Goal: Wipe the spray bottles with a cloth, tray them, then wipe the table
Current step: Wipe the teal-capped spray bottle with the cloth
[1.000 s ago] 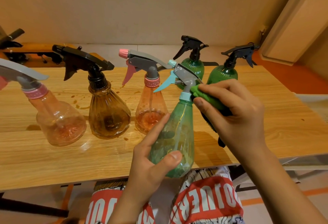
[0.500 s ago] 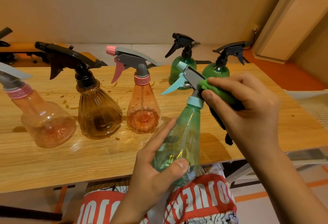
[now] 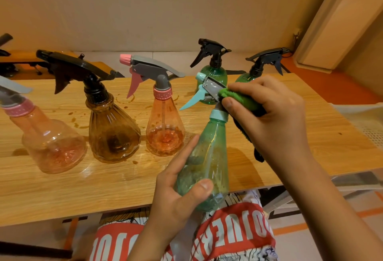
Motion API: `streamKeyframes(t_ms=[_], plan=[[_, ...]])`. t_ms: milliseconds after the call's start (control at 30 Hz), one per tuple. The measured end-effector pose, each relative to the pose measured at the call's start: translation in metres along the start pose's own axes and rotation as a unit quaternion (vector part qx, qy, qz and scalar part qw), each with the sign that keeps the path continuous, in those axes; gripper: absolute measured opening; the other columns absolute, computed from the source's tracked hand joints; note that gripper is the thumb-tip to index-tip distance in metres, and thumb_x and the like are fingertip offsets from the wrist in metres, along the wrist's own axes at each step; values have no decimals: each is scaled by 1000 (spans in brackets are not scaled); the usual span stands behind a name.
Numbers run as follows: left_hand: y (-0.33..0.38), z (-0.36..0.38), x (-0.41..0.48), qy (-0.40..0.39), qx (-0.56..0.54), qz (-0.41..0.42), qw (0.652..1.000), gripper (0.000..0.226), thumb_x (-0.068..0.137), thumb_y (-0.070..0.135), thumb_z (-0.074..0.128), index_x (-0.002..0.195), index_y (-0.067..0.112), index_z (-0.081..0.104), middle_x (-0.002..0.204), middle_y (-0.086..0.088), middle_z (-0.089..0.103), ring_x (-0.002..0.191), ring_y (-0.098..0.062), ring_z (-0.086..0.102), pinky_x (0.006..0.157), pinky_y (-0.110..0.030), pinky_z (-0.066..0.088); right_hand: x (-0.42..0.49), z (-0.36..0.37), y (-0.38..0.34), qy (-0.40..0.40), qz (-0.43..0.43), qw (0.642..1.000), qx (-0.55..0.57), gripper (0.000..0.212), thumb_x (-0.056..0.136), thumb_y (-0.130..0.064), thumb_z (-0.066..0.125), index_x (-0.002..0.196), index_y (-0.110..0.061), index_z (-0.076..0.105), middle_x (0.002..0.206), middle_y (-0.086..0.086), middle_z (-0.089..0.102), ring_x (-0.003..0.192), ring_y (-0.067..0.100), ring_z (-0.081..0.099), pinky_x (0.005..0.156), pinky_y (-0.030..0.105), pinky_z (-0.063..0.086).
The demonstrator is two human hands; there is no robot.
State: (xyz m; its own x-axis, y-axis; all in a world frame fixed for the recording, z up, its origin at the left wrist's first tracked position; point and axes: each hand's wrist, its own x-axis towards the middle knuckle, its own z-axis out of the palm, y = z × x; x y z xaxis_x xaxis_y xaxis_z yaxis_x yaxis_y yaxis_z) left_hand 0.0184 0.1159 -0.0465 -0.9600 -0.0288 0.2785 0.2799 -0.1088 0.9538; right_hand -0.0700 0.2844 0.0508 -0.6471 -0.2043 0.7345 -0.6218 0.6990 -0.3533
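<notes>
My left hand (image 3: 176, 194) grips the body of a green spray bottle (image 3: 205, 157) with a teal trigger, tilted over the table's near edge. My right hand (image 3: 275, 120) holds a green and black cloth (image 3: 244, 101) pressed against the back of the bottle's grey spray head. On the wooden table (image 3: 124, 188) stand a pink bottle (image 3: 51, 142) at the left edge, a brown bottle with a black head (image 3: 112, 132), and an orange-pink bottle with a grey head (image 3: 164, 128). Two dark green bottles stand further back, one (image 3: 211, 74) behind the held spray head and one (image 3: 246, 77) partly hidden by my right hand.
Brown splashes dot the table around the standing bottles. A pale perforated tray (image 3: 366, 122) lies past the table's right edge. A wall runs behind the table, with a door frame at the right. My lap in red printed fabric sits below the table's near edge.
The held bottle has tilted a little more to the right. My right hand with the cloth has shifted up along the spray head. The camera view has drifted slightly.
</notes>
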Motion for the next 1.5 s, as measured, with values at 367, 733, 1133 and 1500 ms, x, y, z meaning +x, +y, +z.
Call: streamKeyframes(t_ms=[367,733,1133,1500], plan=[[-2,3,-2,-18,9,-10,1000,69,77,42,73,142,49,54,151,14,54,138,-12,53,104,-35,55,10,6,-7,-30,4,1000,-9,25,91,-22,75,114,-14,76,98,-4,62,87,8,56,70,19,46],[-3,4,-2,-14,65,8,998,72,78,49,72,146,49,48,155,21,47,147,-9,42,115,-54,43,13,8,-8,-8,7,1000,11,24,90,-18,73,113,-12,77,97,0,64,88,11,59,72,29,49],[-4,4,-1,-15,95,15,995,73,78,48,71,146,53,45,155,28,44,147,-2,38,117,-49,40,23,12,-12,-25,-20,999,8,24,92,-21,74,114,-12,76,98,-1,64,87,7,57,74,11,43],[-4,3,-1,-20,90,0,996,72,79,51,70,145,56,44,155,27,44,147,-3,39,118,-48,41,7,16,-13,-56,-48,997,3,24,92,-21,73,114,-10,76,100,2,65,92,10,60,76,18,47]])
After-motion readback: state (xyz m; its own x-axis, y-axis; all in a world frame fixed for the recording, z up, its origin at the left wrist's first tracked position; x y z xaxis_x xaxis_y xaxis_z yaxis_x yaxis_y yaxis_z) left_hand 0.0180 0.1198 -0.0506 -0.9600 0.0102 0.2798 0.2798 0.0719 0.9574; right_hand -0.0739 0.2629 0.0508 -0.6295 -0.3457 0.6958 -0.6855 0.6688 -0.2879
